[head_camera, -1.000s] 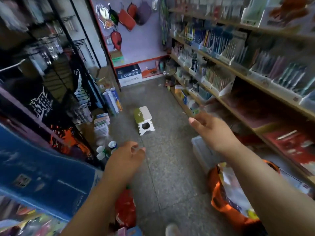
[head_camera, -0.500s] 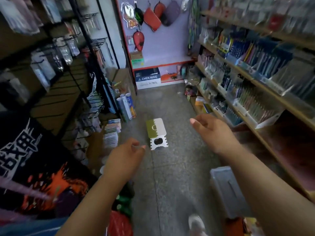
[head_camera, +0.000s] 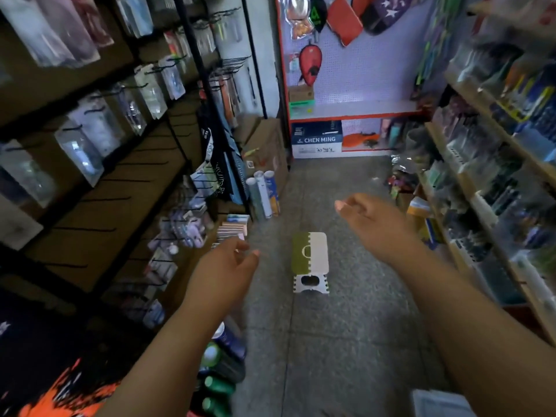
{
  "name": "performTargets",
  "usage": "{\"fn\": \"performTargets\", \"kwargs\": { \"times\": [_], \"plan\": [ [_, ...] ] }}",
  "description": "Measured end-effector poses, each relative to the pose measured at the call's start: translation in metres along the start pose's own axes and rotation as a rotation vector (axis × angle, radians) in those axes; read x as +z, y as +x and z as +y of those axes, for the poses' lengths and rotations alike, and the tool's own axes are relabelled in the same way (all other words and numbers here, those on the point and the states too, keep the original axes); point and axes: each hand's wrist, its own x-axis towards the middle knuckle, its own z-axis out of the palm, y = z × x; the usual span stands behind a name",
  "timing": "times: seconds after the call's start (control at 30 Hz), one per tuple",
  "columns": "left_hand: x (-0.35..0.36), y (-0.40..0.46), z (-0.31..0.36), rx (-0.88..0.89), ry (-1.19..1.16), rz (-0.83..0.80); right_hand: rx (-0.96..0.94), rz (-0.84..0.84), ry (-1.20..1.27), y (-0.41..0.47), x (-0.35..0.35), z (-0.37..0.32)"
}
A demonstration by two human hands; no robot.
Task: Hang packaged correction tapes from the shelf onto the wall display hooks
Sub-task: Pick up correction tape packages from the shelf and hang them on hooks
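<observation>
two hands (head_camera: 222, 266), one stool (head_camera: 310, 260), one box (head_camera: 316, 139)

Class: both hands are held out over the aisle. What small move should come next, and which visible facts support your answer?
Probably reach the right hand to the shelf on the right for a package. Both it and the left hand hold nothing, and several wall hooks on the left stand bare.

Right of the folding stool (head_camera: 310, 260), we find the shelf goods (head_camera: 496, 164) blurred — their labels unreadable; a pale box (head_camera: 439, 403) is cut by the bottom edge.
</observation>
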Motion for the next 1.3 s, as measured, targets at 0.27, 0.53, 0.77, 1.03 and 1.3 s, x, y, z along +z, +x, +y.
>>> {"fn": "performTargets", "kwargs": {
  "times": [0.27, 0.53, 0.77, 1.03, 1.3],
  "plan": [
    [0.006, 0.096, -0.001, -0.06, 0.014, 0.055, -0.041, -0.094, 0.047, 0.107, 0.032, 0.002],
    [-0.007, 0.221, -0.022, -0.093, -0.004, 0.104, -0.09, -0.142, -0.027, 0.244, 0.081, -0.024],
    [-0.035, 0.315, -0.034, -0.12, -0.014, 0.11, -0.134, -0.192, -0.065, 0.342, 0.121, -0.058],
    [-0.046, 0.392, -0.044, -0.218, -0.034, 0.122, -0.205, -0.276, -0.085, 0.434, 0.159, -0.076],
    [-0.061, 0.468, -0.043, -0.329, -0.059, 0.188, -0.295, -0.343, -0.044, 0.542, 0.2, -0.094]
  ]
}}
